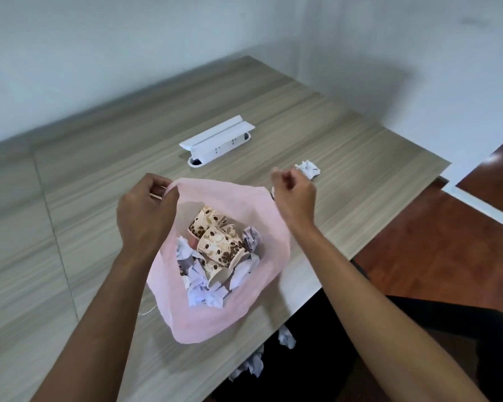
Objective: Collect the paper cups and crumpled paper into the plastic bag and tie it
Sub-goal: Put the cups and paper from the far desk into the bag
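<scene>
Thin pink bag, both hands pinching its rim wide open, stuffed with bean-print cups and crinkly paper.

bag pale pink | cups cream, brown coffee-bean print | crumpled paper white | table grey-brown woodgrain

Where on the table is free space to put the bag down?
Bare table lies left of the left hand, also between the white socket box and the back wall. Crowded: the right edge, by the crumpled paper.
</scene>
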